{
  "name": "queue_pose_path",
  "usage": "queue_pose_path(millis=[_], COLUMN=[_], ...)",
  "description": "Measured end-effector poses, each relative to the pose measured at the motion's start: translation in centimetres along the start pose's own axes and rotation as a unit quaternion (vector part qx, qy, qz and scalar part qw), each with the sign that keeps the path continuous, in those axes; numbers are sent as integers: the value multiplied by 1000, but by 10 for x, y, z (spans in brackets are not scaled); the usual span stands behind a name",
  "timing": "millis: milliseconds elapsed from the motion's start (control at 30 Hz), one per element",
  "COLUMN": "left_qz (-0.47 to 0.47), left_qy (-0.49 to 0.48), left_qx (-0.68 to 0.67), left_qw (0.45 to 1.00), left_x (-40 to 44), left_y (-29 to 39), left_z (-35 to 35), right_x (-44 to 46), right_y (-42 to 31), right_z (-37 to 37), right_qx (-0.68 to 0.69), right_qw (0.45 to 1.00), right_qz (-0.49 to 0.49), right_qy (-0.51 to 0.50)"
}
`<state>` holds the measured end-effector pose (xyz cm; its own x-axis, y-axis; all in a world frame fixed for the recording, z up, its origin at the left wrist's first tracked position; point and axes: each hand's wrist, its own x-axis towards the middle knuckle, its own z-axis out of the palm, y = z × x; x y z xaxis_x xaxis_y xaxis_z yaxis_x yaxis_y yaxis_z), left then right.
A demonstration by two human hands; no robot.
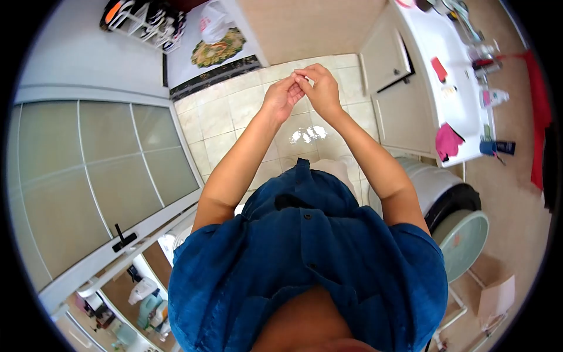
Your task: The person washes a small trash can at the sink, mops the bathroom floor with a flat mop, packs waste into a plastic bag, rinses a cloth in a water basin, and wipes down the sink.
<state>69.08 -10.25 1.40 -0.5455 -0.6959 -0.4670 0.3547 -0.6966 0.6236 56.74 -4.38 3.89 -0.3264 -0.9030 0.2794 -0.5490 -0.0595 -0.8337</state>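
Both hands are held out in front of the body, over the tiled floor (229, 108), their fingertips touching. My left hand (282, 98) is palm up, with its fingers bent toward the other hand. My right hand (318, 89) meets it from the right, thumb and fingers brought together at the tips. No object shows between them, though anything small at the fingertips is hidden. Bright light reflects off the tiles just below the hands. A blue buttoned shirt (308, 252) covers the body.
At the right stands a white sink counter (460, 111) with a pink cloth (448, 141), a red item and bottles. Below it are a washing machine and a green basin (466, 245). A framed glass door (105, 164) is at the left; a shoe rack (141, 26) stands beyond.
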Motion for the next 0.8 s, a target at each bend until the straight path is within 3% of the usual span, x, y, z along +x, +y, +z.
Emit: queue_pose_path(millis=[267, 367, 467, 567, 667, 800], left_qz=[35, 53, 57, 49, 50, 73], left_qy=[39, 45, 30, 11, 21, 43], left_qx=[-110, -133, -166, -170, -142, -116], left_qw=[993, 989, 984, 984, 988, 990], left_x=[-55, -57, -51, -40, -31, -9], left_y=[70, 83, 101, 126, 153, 189], left_z=[-100, -125, -136, -148, -160, -179], right_x=[20, 35, 59, 85, 119, 166], right_y=[-45, -59, -64, -62, -48, -61], right_z=[131, 159, 178, 194, 211, 229], right_qx=[75, 40, 51, 102, 254, 286], right_qw=[990, 984, 981, 984, 943, 910], right_qz=[-63, -134, -105, -64, 109, 192], right_qy=[-105, -106, -154, -130, -187, -230])
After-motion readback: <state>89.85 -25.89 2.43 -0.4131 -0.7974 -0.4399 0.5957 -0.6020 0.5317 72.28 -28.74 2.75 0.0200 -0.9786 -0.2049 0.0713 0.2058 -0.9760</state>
